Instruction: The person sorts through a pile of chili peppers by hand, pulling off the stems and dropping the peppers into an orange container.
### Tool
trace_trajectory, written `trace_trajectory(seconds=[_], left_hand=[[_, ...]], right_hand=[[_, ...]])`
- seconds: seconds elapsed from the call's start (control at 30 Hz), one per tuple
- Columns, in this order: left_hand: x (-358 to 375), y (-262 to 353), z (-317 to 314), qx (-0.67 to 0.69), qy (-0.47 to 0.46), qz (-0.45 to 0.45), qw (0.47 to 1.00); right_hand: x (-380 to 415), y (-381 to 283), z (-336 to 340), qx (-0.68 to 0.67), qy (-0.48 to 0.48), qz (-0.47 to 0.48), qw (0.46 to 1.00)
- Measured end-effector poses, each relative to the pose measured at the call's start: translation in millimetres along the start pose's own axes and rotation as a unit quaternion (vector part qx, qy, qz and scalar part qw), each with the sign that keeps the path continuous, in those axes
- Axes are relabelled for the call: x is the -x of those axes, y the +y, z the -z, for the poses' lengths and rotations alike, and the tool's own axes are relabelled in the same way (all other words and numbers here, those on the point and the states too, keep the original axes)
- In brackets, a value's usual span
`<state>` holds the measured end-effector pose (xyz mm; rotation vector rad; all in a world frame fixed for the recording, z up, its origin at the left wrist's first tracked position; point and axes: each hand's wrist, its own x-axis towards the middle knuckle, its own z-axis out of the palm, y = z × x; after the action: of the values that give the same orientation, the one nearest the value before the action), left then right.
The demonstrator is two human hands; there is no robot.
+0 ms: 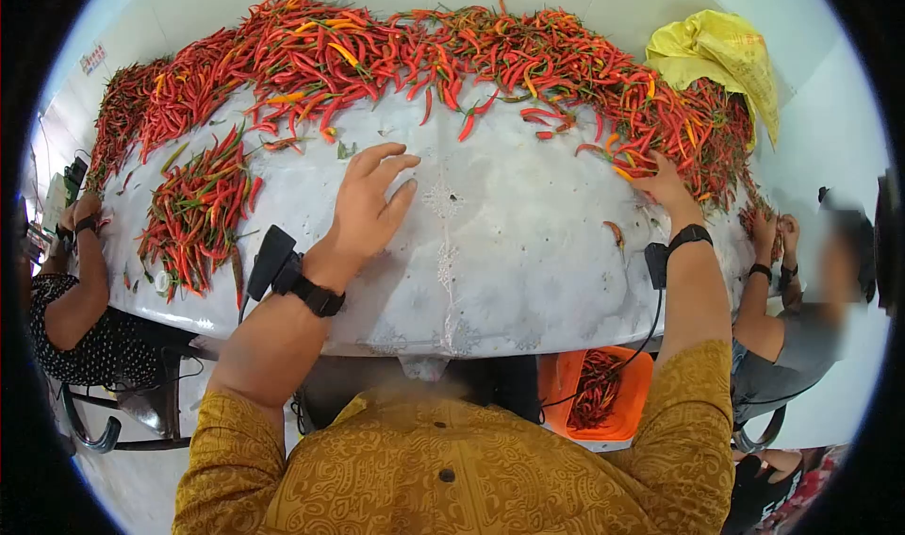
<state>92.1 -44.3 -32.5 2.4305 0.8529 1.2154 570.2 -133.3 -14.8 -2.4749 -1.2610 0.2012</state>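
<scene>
My left hand (375, 205) hovers over the middle of the cloth-covered table (528, 252). Its fingers are apart and slightly curled, with nothing in them. At the near edge of the right-hand heap of red chili peppers (726, 120), my right hand (666, 188) has its fingers bent around some peppers. An orange-tipped chili pepper (622, 172) shows beside the thumb; how many the fingers hold is hidden. Left of my left hand lies a smaller pile of chili peppers (203, 210), many with green stems.
A long bank of chili peppers (311, 54) lines the table's far side. A yellow sack (712, 49) rests at the back right. Below the front edge stands an orange basket (644, 394) holding peppers. Co-workers' hands (88, 210) are at the left and other hands (775, 233) at the right.
</scene>
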Motion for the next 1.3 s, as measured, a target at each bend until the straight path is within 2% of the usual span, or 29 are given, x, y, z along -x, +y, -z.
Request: trace_trajectory(seconds=[0.03, 0.13, 0.23, 0.27, 0.33, 0.37, 0.43, 0.5, 0.57, 0.63, 0.7, 0.77, 0.8, 0.83, 0.9, 0.97, 1.03, 1.07, 1.13, 1.17, 1.23, 1.27, 1.3], left_hand=[[1, 1, -1, 0.006, -0.009, 0.007, 1.000], [3, 1, -1, 0.016, -0.019, 0.015, 1.000], [3, -1, -1, 0.017, -0.024, 0.016, 0.999], [3, -1, -1, 0.017, -0.025, 0.018, 0.999], [3, -1, -1, 0.025, -0.032, 0.023, 0.999], [3, -2, 0, 0.032, -0.038, 0.027, 0.998], [4, -3, 1, 0.038, -0.053, 0.040, 0.997], [3, -3, 0, 0.042, -0.065, 0.050, 0.996], [2, -2, -1, 0.042, -0.073, 0.039, 0.996], [-1, 0, -1, 0.032, -0.077, 0.042, 0.996], [-1, 1, -1, 0.023, -0.084, 0.045, 0.995], [-2, 0, -1, 0.008, -0.091, 0.028, 0.995], [-2, 0, -1, 0.004, -0.090, 0.031, 0.995], [-1, 0, -1, 0.005, -0.091, 0.033, 0.995], [-1, 0, -2, 0.004, -0.093, 0.039, 0.995], [-1, 1, -2, 0.002, -0.084, 0.040, 0.996], [0, 2, -3, 0.001, -0.083, 0.043, 0.996], [0, 1, -3, 0.001, -0.080, 0.043, 0.996], [1, 0, -3, -0.006, -0.078, 0.041, 0.996], [1, 0, -4, -0.013, -0.079, 0.041, 0.996], [2, -3, -6, -0.007, -0.073, 0.032, 0.997], [3, -5, -6, -0.004, -0.070, 0.026, 0.997], [3, -5, -6, 0.003, -0.070, 0.024, 0.997]], right_hand=[[0, -10, -5, 0.002, 0.000, 0.001, 1.000], [14, -47, -14, -0.025, -0.100, 0.146, 0.984], [53, -118, -11, -0.036, -0.210, 0.295, 0.931], [60, -135, -8, -0.035, -0.212, 0.294, 0.931], [65, -158, -3, -0.038, -0.244, 0.402, 0.881], [55, -161, 1, -0.039, -0.249, 0.404, 0.880], [10, -161, 15, -0.210, -0.280, 0.222, 0.910], [-43, -140, 25, -0.097, -0.034, 0.222, 0.970], [-94, -115, 42, -0.012, 0.078, 0.190, 0.979], [-141, -83, 38, -0.056, 0.080, 0.199, 0.975], [-157, -88, 28, -0.099, 0.079, 0.204, 0.971], [-156, -112, 18, 0.076, 0.072, 0.249, 0.963], [-185, -100, -8, 0.140, 0.089, 0.285, 0.944], [-172, -122, -11, 0.138, 0.087, 0.289, 0.943], [-110, -190, -13, 0.302, -0.024, 0.096, 0.948], [-108, -200, -21, 0.308, -0.053, 0.081, 0.946], [-116, -189, -34, 0.336, -0.012, 0.146, 0.930], [-124, -180, -42, 0.338, -0.010, 0.147, 0.930], [-132, -164, -50, 0.270, -0.008, 0.300, 0.915], [-125, -160, -52, 0.275, -0.007, 0.297, 0.914], [-83, -172, -62, 0.172, -0.054, 0.299, 0.937], [-70, -175, -62, 0.177, -0.052, 0.295, 0.938], [-59, -175, -61, 0.146, -0.096, 0.306, 0.936]])
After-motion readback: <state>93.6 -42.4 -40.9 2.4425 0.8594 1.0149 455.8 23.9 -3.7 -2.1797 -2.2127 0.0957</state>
